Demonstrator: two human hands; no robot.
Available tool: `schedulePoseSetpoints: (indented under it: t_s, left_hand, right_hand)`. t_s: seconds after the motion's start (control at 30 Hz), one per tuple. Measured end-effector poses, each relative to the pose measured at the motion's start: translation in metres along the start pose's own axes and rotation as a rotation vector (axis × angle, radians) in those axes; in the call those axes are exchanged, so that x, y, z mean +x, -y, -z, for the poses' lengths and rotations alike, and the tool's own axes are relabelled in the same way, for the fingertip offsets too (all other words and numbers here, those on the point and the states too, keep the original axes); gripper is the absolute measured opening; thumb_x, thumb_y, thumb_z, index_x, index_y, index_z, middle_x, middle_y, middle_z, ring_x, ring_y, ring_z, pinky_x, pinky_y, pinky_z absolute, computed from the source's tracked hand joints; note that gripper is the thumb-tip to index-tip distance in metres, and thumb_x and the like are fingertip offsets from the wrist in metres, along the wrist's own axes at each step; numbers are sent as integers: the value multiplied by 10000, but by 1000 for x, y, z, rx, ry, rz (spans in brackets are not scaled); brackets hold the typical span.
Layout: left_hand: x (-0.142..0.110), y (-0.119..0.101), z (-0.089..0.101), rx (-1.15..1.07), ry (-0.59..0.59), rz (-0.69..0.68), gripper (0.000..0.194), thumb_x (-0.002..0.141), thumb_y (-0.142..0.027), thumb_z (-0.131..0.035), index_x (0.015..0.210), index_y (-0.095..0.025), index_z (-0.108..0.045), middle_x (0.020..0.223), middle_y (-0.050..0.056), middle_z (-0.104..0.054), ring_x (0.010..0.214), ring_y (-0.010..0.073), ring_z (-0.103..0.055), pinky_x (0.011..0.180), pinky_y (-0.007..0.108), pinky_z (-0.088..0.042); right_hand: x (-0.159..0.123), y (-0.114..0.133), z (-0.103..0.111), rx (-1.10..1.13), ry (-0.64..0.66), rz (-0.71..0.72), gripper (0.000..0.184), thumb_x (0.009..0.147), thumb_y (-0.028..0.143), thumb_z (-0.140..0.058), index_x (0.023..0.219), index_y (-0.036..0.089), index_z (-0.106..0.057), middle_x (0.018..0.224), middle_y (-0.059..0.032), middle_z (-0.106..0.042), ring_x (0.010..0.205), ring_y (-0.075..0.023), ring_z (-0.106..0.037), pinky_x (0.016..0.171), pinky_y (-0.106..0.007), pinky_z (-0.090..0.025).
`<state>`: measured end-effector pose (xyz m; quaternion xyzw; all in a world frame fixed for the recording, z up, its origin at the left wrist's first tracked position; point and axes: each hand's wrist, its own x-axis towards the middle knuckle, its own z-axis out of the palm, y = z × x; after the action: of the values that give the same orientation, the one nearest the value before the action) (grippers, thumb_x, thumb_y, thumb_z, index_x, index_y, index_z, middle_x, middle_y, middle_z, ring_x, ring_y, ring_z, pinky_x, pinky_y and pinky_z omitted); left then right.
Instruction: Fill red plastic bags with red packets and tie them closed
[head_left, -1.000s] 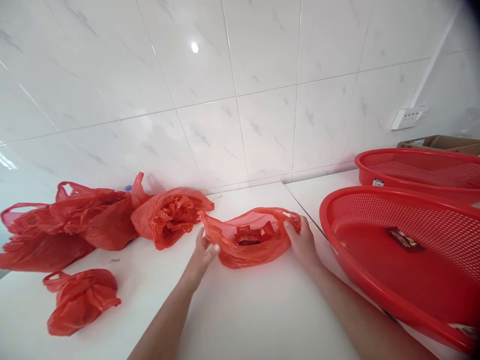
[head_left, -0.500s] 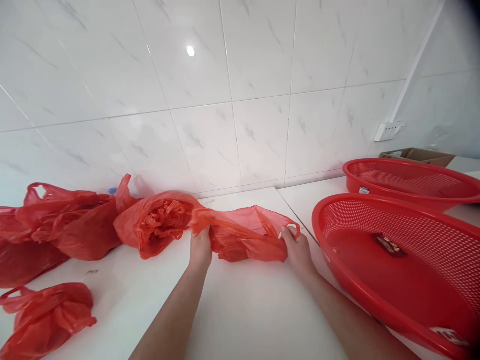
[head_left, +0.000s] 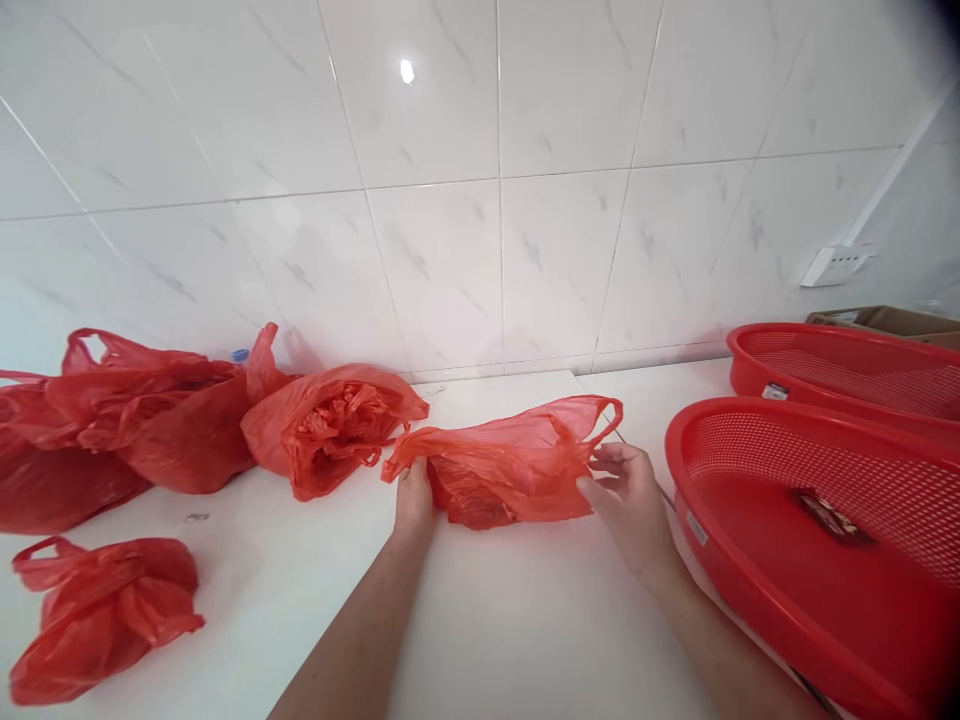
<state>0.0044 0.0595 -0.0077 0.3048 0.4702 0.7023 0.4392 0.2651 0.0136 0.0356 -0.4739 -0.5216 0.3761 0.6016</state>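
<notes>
White table bearing a crinkled, translucent red plastic bag.
The left hand pinches the bag's left end; the right hand, finger and thumb loosely parted, is at its right end. Rightward, a mesh-walled red basket holds a dark packet, any print illegible from here; beyond, a second basket bears an unreadable label, before glossy, grey-veined tiles.

tiled wall: grey-veined | socket: white | cardboard box: far right
</notes>
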Motion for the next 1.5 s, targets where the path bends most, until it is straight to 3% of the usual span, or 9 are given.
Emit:
schedulePoseSetpoints:
  t_s: [0.17, 0.27, 0.5, 0.73, 0.83, 0.97, 1.17, 1.33, 1.5]
  left_hand:
    - [-11, -10, -13, -210, 152, 185, 320, 745, -413, -621, 913, -140, -612, 922, 91, -662, 857, 222, -625, 777, 330, -479]
    - [-23, -17, -20, -226, 288, 255, 295, 731, -393, -631, 868, -133, -608, 792, 53, -650, 745, 188, -618, 685, 285, -475]
    - [-41, -24, -27, -187, 535, 397, 167, 726, -322, -604, 786, -168, -588, 455, -64, -401, 403, 78, -416, 427, 202, -325]
    - [-44, -23, -34, -75, 482, 530, 144, 664, -216, -633, 610, -144, -520, 555, -24, -502, 493, 94, -494, 504, 226, -398]
    - [-48, -20, -37, -105, 459, 604, 175, 708, -281, -643, 667, -139, -548, 586, -2, -538, 521, 114, -526, 533, 245, -431]
    - [-55, -17, -41, -161, 405, 671, 297, 743, -414, -638, 788, -126, -576, 688, 63, -619, 632, 175, -601, 627, 297, -477]
    - [-64, -20, -46, -173, 468, 678, 374, 769, -446, -582, 900, -96, -590, 733, 107, -642, 666, 210, -621, 637, 321, -478]
    - [-71, -22, -53, -171, 490, 616, 148, 729, -273, -577, 831, -166, -570, 548, -19, -517, 484, 122, -509, 473, 237, -384]
    - [-78, -16, -59, 42, 490, 558, 62, 719, -234, -546, 699, -177, -559, 462, -49, -409, 387, 70, -341, 400, 215, -264]
  right_hand:
    - [8, -11, -3, 148, 184, 6, 842, 625, 458, -744, 1324, 342, -290, 1435, -76, -303, 1295, -253, -333, 968, -414, -398]
    - [9, -1, 1, 267, 263, -66, 922, 615, 449, -755, 1369, 360, -231, 1322, -85, -457, 1160, -257, -489, 868, -409, -464]
    - [-3, 10, 16, 308, 619, -246, 278, 724, 327, -692, 976, 216, -656, 897, -58, -659, 836, -211, -614, 781, -373, -483]
    - [-4, 13, 23, 714, 479, -298, 332, 752, 356, -632, 1074, 274, -629, 1197, -62, -576, 1065, -233, -536, 885, -382, -440]
    - [-10, 13, 19, 868, 521, -399, 193, 815, 395, -537, 788, 243, -653, 920, -48, -641, 902, -196, -585, 834, -359, -457]
    - [-17, 17, 8, 915, 578, -494, 299, 838, 349, -531, 572, 218, -494, 501, 34, -395, 538, -106, -473, 678, -278, -456]
    - [-16, 12, 0, 702, 661, -367, 468, 858, 606, -381, 690, 201, -544, 455, 68, -310, 413, -75, -306, 550, -257, -396]
    - [-21, 7, -3, 356, 766, -371, 271, 789, 433, -625, 893, 183, -605, 483, 79, -378, 448, -57, -337, 500, -207, -311]
    - [-29, 11, -14, 248, 680, -414, 772, 727, 363, -698, 1372, 345, -275, 612, 90, -454, 538, -77, -439, 529, -203, -334]
